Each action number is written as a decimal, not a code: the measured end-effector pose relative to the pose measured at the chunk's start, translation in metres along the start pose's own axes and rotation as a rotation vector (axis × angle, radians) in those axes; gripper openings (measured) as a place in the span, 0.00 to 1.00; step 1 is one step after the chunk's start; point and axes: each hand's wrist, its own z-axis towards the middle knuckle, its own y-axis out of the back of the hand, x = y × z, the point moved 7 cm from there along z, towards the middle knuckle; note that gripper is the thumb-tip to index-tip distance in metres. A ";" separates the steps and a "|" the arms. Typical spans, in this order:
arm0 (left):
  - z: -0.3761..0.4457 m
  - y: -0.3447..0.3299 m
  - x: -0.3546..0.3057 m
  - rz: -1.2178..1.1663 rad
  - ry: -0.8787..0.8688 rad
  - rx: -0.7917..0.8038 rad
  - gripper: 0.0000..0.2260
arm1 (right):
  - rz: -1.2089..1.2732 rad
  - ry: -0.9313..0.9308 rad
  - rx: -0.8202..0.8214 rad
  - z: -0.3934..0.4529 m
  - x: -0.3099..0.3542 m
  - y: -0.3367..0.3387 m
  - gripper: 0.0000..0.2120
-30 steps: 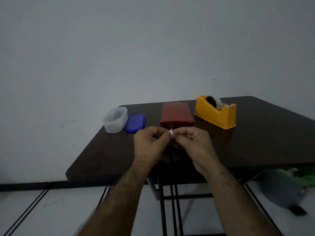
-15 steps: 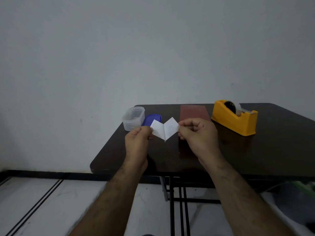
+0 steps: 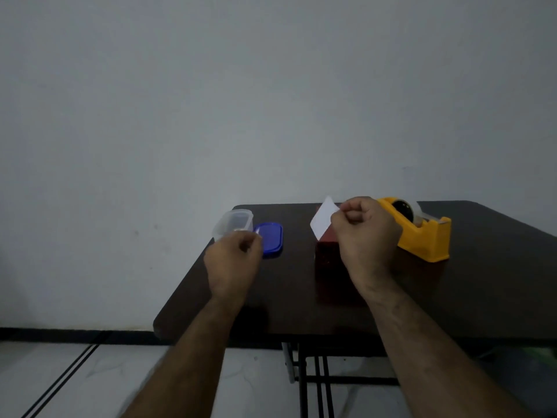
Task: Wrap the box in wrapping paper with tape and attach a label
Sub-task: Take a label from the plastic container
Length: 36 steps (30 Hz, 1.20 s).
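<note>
Right hand (image 3: 366,233) curled, pinching white label (image 3: 324,217) by its edge, label raised above box (image 3: 327,254). Left hand (image 3: 233,260) curled loosely left of box; I cannot tell if it holds anything. I see box wrapped in red, on table (image 3: 482,297). Yellow dispenser (image 3: 422,233) right of box. Blue lid (image 3: 271,238), clear tub (image 3: 233,223) left of box.

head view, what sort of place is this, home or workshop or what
Probably a plain room at home, set up for gift wrapping. A dark folding table stands against a bare grey wall on a pale tiled floor; on it sit a yellow tape dispenser and a wrapped box.
</note>
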 end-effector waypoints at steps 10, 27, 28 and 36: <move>0.013 -0.044 -0.060 -0.996 0.420 0.391 0.13 | -0.221 1.073 -0.098 -0.028 0.041 -0.012 0.02; 0.046 -0.032 -0.073 -0.779 0.325 0.207 0.12 | -0.240 1.189 0.055 -0.008 0.036 -0.025 0.07; 0.046 -0.033 -0.071 -0.801 0.332 0.176 0.10 | -0.214 1.065 0.086 -0.001 0.031 -0.027 0.08; 0.034 -0.068 -0.091 -1.217 0.522 0.049 0.06 | 0.698 -0.683 0.450 0.027 0.000 -0.076 0.06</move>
